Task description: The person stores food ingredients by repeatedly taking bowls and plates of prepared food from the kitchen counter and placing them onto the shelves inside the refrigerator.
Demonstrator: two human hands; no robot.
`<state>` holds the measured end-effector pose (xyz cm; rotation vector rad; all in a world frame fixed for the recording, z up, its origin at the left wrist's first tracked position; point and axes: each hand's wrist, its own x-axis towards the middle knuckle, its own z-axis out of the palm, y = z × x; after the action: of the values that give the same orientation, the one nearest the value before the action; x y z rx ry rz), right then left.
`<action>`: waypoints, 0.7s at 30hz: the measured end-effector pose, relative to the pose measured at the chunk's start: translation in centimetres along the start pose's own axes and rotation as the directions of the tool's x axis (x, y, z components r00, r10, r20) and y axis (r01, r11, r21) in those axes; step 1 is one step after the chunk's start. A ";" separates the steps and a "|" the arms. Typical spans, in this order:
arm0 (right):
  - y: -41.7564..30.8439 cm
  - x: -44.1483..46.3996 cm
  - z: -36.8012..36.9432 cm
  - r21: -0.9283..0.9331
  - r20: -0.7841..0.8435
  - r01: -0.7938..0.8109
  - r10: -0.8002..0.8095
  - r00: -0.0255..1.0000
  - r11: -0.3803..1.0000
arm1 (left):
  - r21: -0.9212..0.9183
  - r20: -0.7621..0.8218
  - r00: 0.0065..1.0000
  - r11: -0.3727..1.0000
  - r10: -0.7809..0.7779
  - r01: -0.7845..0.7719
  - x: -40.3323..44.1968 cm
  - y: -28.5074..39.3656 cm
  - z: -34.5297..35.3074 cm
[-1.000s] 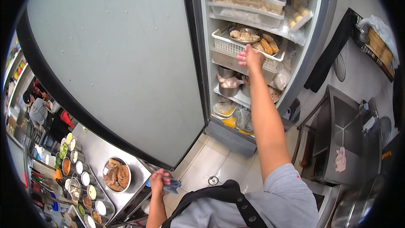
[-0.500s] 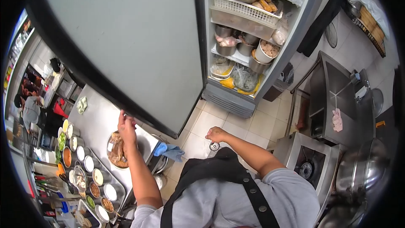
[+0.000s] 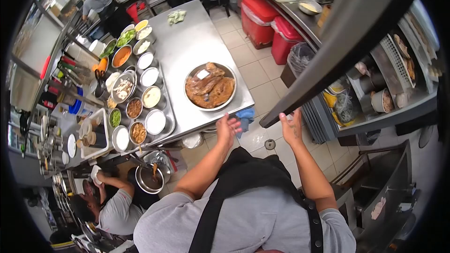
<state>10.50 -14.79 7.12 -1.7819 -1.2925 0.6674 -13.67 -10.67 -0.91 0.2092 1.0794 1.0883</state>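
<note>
My left hand [image 3: 226, 130], open with fingers apart and holding nothing, hovers by the steel table's [image 3: 206, 26] near corner. Just beyond it sits a round metal bowl [image 3: 188, 100] with browned, sauced meat [image 3: 211, 86]. A blue cloth [image 3: 244, 121] hangs at the corner beside my left hand. My right hand [image 3: 292, 127] is open, its thumb and fingers apart, at the lower end of the refrigerator door [image 3: 323, 56]. It looks to be touching the door from behind; the exact contact is hard to see. The refrigerator [image 3: 318, 119] shows stocked shelves behind the door.
Containers of sauces and chopped food, including an orange one [image 3: 122, 57], line the table's left side. One co-worker [image 3: 112, 208] is low at bottom left; others work at the back. Red bins [image 3: 258, 16] stand by the far counter. A floor drain [image 3: 269, 144] lies ahead.
The view has turned left. The refrigerator door has swung toward the refrigerator. My left hand has left its edge; my right hand, closed before, has opened and is at the door.
</note>
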 end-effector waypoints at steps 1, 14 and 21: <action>-0.1 -0.1 0.3 0.045 -0.028 -0.024 0.025 0.999 0.999 | -0.065 -0.070 0.997 0.998 0.011 -0.016 0.5 1.1 -0.7; 0.9 4.8 2.7 -0.051 0.207 0.262 -0.246 0.947 0.964 | 0.031 0.086 0.954 0.956 0.288 -0.291 4.9 8.0 -4.1; 2.7 1.2 8.3 0.091 0.358 -0.071 0.034 0.933 0.993 | 0.141 0.187 0.924 0.921 0.335 -0.362 2.2 9.2 -4.5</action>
<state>5.68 -11.52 0.47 -1.6656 -1.4210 1.1078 -22.75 -5.84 1.18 0.6388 1.0138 1.2717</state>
